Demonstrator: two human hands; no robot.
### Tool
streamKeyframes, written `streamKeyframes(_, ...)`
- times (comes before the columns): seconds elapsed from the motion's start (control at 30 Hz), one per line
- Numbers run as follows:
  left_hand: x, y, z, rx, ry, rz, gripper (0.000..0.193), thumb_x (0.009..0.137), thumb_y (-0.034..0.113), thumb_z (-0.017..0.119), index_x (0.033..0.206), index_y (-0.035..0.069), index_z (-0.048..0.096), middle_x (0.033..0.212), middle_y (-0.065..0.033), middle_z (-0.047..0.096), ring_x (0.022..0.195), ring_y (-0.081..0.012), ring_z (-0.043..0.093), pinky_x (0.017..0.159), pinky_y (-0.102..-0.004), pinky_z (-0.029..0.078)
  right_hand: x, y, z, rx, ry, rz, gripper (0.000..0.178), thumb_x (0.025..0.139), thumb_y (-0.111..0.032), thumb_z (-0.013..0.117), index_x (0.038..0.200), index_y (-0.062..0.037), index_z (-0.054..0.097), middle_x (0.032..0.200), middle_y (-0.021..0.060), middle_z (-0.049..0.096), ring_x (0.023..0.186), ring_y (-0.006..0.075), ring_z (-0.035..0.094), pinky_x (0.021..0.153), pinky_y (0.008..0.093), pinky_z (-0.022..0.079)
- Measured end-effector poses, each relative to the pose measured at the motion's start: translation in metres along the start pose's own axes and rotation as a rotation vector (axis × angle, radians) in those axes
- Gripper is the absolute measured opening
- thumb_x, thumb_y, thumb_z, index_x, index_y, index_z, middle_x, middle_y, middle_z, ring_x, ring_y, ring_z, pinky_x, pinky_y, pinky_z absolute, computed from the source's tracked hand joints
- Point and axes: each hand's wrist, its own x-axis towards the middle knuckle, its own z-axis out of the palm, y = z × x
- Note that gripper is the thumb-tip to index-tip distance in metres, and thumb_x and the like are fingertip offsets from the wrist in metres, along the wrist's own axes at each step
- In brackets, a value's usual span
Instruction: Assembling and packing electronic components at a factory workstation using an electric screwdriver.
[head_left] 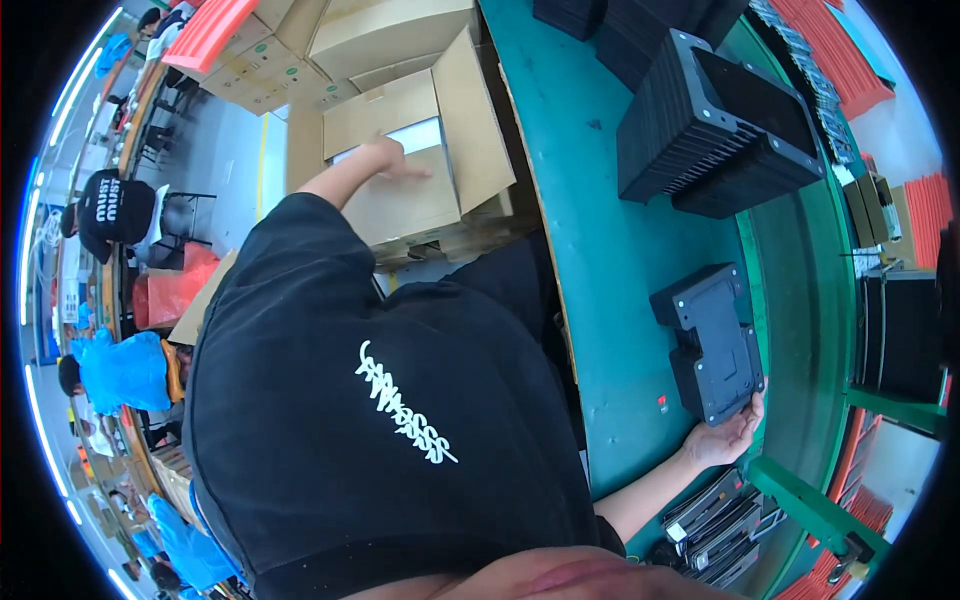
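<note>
My left hand (pixel 385 160) reaches over an open cardboard box (pixel 445 195) at the upper left. Its fingers stretch out above a flap and are a little blurred; nothing shows in them. Between the flaps, a pale white surface (pixel 420 135) shows inside the box. On the green table, my right hand (pixel 730 432) curls its fingers around the near end of a black molded tray (pixel 715 350). The tray lies flat, with notched sides and small round fittings at its corners. Part of my right fingers is hidden at the tray's edge.
Stacked black trays (pixel 700 130) stand farther along the green table (pixel 625 330). Dark flat parts (pixel 715 525) lie beside my right forearm, near a green metal bar (pixel 810 510). More cartons (pixel 260 70) rise behind the open box. Other people sit at benches on the left.
</note>
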Motion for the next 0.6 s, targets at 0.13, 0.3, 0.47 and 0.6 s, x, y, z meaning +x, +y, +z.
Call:
streamKeyframes(0.13, -0.051, 0.002, -0.011, -0.109, -0.141, 0.079, 0.096, 0.072, 0.087, 0.061, 0.103, -0.002, 0.076, 0.116, -0.0217, 0.071, 0.101, -0.0392, 0.07, 0.094, -0.0507, 0.055, -0.001, -0.003, -0.004, 0.043, -0.003, 0.02, 0.05, 0.101, -0.034, 0.043, 0.13, 0.0018, 0.06, 0.153, 0.0208, 0.046, 0.146, 0.0337, 0.037, 0.123, 0.051, 0.024)
streamKeyframes(0.3, -0.15, 0.068, -0.013, -0.326, -0.648, 0.127, 0.102, 0.071, 0.08, 0.073, 0.12, -0.009, 0.064, 0.111, -0.0266, 0.07, 0.09, -0.0296, 0.074, 0.064, -0.0372, 0.062, 0.003, -0.001, -0.007, 0.094, -0.013, 0.037, 0.049, 0.101, -0.034, 0.042, 0.131, 0.0014, 0.06, 0.153, 0.0206, 0.046, 0.147, 0.0338, 0.037, 0.123, 0.0513, 0.024)
streamKeyframes(0.47, -0.144, 0.121, 0.06, -0.279, -0.432, -0.047, 0.08, 0.084, 0.073, 0.064, 0.109, -0.003, 0.069, 0.111, -0.0211, 0.07, 0.089, -0.0291, 0.072, 0.073, -0.0402, 0.061, 0.0, -0.001, -0.003, 0.068, 0.007, 0.035, 0.05, 0.102, -0.034, 0.041, 0.132, 0.0014, 0.059, 0.154, 0.0209, 0.045, 0.147, 0.0337, 0.037, 0.123, 0.0513, 0.024)
streamKeyframes(0.6, -0.08, 0.113, 0.081, -0.16, -0.667, 0.126, 0.064, 0.093, 0.065, 0.058, 0.111, 0.005, 0.072, 0.109, -0.0166, 0.072, 0.094, -0.0295, 0.071, 0.076, -0.0414, 0.057, 0.002, -0.002, -0.003, 0.072, -0.016, 0.05, 0.051, 0.102, -0.035, 0.04, 0.133, 0.0012, 0.059, 0.155, 0.0211, 0.044, 0.147, 0.0338, 0.036, 0.123, 0.0513, 0.025)
